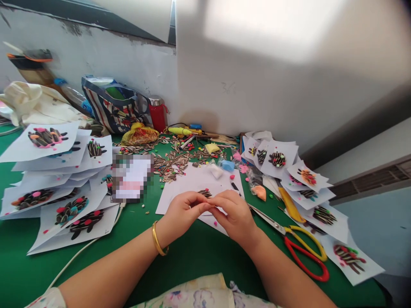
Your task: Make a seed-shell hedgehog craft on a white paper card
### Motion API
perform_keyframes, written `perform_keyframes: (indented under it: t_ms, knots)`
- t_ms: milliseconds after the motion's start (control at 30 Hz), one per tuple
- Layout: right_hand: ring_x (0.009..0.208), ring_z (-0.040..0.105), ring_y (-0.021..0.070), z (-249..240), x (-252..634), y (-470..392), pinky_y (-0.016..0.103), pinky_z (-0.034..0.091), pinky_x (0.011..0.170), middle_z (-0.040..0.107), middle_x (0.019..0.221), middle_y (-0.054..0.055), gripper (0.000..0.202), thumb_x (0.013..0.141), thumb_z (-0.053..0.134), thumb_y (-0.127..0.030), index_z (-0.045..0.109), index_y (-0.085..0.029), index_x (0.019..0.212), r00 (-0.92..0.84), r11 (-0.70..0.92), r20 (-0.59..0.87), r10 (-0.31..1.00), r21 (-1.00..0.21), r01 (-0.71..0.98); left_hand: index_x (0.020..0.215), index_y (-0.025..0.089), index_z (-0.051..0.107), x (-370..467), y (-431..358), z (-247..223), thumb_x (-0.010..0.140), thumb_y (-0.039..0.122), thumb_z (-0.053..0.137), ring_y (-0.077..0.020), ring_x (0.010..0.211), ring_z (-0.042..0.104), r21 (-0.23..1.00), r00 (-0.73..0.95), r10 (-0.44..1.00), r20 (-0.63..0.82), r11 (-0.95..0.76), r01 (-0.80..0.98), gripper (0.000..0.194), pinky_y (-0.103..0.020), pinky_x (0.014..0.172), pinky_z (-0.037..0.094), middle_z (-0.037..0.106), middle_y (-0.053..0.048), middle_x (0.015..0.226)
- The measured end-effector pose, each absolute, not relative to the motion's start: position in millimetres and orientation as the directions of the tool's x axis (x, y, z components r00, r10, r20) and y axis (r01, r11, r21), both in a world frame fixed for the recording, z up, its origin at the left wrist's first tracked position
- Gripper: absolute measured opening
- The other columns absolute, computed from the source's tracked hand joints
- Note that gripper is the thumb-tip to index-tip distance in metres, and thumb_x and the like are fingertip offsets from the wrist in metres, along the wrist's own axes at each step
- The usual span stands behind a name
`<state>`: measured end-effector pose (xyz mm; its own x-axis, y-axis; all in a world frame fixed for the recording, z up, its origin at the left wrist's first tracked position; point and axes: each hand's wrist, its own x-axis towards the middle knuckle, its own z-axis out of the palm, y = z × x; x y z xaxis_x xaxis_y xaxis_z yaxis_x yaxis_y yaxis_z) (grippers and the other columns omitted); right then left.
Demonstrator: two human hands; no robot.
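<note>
My left hand (183,214), with a gold bangle at the wrist, and my right hand (236,216) meet fingertip to fingertip over a white sheet of paper (175,188). Both are closed in a pinch. Whatever lies between the fingertips is too small or hidden to name. Just beyond the fingers, striped sunflower seeds (204,193) lie on the sheet, partly covered by my hands. A small pink dot (215,223) shows on the paper below the fingers. Near my right hand are a black pen (235,186) and scissors (270,221) with one yellow and one red handle.
Loose seeds (171,164) cover the green table behind the sheet. Clay lumps, blue (227,165) and orange (259,192), lie nearby. Seed-decorated papers are piled left (19,147) and right (334,222). A blurred-out phone (131,177), cable, red flask (157,115) and striped bag (99,105) stand left.
</note>
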<state>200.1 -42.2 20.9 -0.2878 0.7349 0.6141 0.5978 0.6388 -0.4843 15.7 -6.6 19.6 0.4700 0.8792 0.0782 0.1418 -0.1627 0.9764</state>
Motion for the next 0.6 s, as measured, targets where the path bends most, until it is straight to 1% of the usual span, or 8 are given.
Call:
perform_keyframes:
  t_ms: [100,167,267,367,433,600]
  knots:
    - [0.080,0.061,0.0176,22.1,201.1,-42.1,0.034,0.047,0.074,0.069,0.086,0.003,0.014,0.089,0.063,-0.018,0.066,-0.025,0.101,-0.278,0.631,0.617,0.736,-0.477,0.612,0.081,0.017,0.070,15.2,-6.5,20.5,0.087,0.036,0.062,-0.0126,0.070,0.060,0.987,0.481,0.875,0.049,-0.116,0.111,0.021,-0.023,0.065,0.048,0.068,-0.001,0.074]
    - [0.082,0.061,0.0180,22.3,200.8,-42.3,0.035,0.047,0.076,0.069,0.086,0.003,0.013,0.089,0.062,-0.017,0.065,-0.025,0.099,-0.269,0.620,0.610,0.746,-0.486,0.616,0.079,0.016,0.069,15.2,-6.7,20.5,0.089,0.034,0.058,-0.0119,0.068,0.060,0.990,0.476,0.878,0.048,-0.107,0.097,0.023,-0.023,0.066,0.048,0.066,0.000,0.071]
    - [0.085,0.061,0.0187,21.1,199.6,-42.4,0.035,0.048,0.077,0.069,0.089,0.004,0.014,0.089,0.060,-0.015,0.063,-0.024,0.099,-0.245,0.596,0.593,0.767,-0.516,0.615,0.085,0.016,0.068,16.4,-6.6,19.0,0.086,0.033,0.063,-0.0127,0.073,0.062,0.997,0.456,0.889,0.046,-0.071,0.039,0.018,-0.024,0.069,0.050,0.069,-0.002,0.078]
    - [0.085,0.060,0.0186,19.7,198.1,-41.9,0.035,0.048,0.077,0.067,0.089,0.004,0.015,0.088,0.058,-0.012,0.062,-0.024,0.097,-0.234,0.579,0.577,0.782,-0.535,0.615,0.089,0.016,0.067,18.2,-6.2,16.3,0.081,0.034,0.070,-0.0137,0.077,0.063,0.999,0.437,0.899,0.045,-0.036,-0.029,0.020,-0.025,0.071,0.051,0.069,-0.003,0.086]
    - [0.084,0.060,0.0184,19.6,197.0,-41.4,0.034,0.047,0.076,0.067,0.086,0.003,0.014,0.086,0.057,-0.011,0.061,-0.023,0.093,-0.231,0.578,0.578,0.783,-0.535,0.616,0.089,0.016,0.066,18.9,-6.2,14.8,0.079,0.034,0.071,-0.0141,0.078,0.063,0.998,0.428,0.902,0.059,-0.050,-0.033,0.020,-0.026,0.072,0.052,0.068,-0.003,0.087]
    - [0.078,0.058,0.0178,20.6,194.0,-41.4,0.033,0.045,0.072,0.064,0.079,0.002,0.012,0.083,0.057,-0.010,0.059,-0.022,0.085,-0.229,0.575,0.583,0.780,-0.521,0.630,0.092,0.017,0.067,17.9,-7.4,13.6,0.080,0.033,0.070,-0.0157,0.079,0.062,0.988,0.445,0.889,0.107,-0.144,0.052,0.020,-0.029,0.073,0.052,0.068,-0.004,0.087]
